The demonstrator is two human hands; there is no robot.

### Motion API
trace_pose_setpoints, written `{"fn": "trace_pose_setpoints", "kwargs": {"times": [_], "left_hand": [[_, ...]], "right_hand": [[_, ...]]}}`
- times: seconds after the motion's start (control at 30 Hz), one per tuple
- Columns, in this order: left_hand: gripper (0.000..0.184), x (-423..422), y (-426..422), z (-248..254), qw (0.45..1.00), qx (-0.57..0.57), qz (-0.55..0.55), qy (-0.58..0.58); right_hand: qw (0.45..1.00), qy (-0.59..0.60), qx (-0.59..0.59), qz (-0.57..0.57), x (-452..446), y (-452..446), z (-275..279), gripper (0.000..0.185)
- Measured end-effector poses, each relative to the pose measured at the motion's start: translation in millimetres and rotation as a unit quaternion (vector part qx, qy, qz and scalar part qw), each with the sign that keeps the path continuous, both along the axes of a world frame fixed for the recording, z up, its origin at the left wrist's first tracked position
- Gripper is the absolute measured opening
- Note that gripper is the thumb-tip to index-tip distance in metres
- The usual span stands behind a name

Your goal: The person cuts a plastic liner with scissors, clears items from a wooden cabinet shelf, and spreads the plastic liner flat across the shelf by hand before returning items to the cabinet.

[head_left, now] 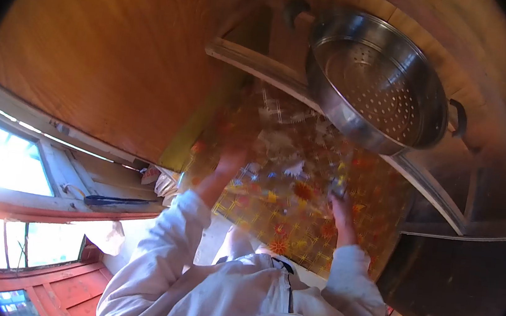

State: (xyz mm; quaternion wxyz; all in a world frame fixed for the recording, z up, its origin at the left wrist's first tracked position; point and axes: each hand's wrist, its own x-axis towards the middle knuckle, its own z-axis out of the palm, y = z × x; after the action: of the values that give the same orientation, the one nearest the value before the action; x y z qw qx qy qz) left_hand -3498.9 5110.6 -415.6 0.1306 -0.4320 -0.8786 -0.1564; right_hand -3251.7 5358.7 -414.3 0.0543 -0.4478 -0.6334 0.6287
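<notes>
My left hand (233, 158) reaches over a patterned plastic tablecloth (282, 227) in orange, brown and yellow. Motion smears its fingers, so whether it holds anything is unclear. Farther right, my right hand (341, 204) is closed at the cloth, with a small greyish shiny thing (337, 187) at its fingers, too blurred to name. Between the hands, a whitish patch (294, 168) shows on the glossy cloth; glare or an object, I cannot tell.
A steel steamer pot (376, 88) with a perforated bottom and side handles stands on a wooden ledge beyond the cloth. A large wooden panel (109, 48) rises at left. Below it are a bright window (7, 155) and a dark strap (120, 201). Dark furniture (457, 281) stands at right.
</notes>
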Motion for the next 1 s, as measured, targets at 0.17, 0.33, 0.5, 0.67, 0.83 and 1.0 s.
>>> {"fn": "trace_pose_setpoints", "kwargs": {"times": [0.17, 0.33, 0.5, 0.67, 0.83, 1.0], "left_hand": [[0.046, -102, 113, -20, 0.835, 0.232, 0.141, -0.478], [0.054, -133, 149, -16, 0.784, 0.322, 0.135, -0.513], [0.046, -169, 142, -40, 0.857, 0.259, 0.040, -0.444], [0.038, -209, 162, -69, 0.922, 0.164, 0.030, -0.349], [0.031, -197, 155, -53, 0.905, 0.273, 0.017, -0.326], [0.032, -197, 143, -61, 0.895, 0.366, -0.042, -0.250]], "right_hand": [[0.994, 0.099, 0.005, 0.036, 33, -13, -24, 0.057], [0.992, -0.096, -0.016, 0.083, 32, -6, -14, 0.058], [0.982, -0.088, 0.160, 0.043, 59, 85, -77, 0.029], [0.918, -0.192, 0.346, -0.006, 91, 196, -70, 0.013], [0.876, -0.133, 0.463, 0.037, 36, 228, -39, 0.014], [0.725, -0.208, 0.635, 0.165, -53, 262, -68, 0.040]]}}
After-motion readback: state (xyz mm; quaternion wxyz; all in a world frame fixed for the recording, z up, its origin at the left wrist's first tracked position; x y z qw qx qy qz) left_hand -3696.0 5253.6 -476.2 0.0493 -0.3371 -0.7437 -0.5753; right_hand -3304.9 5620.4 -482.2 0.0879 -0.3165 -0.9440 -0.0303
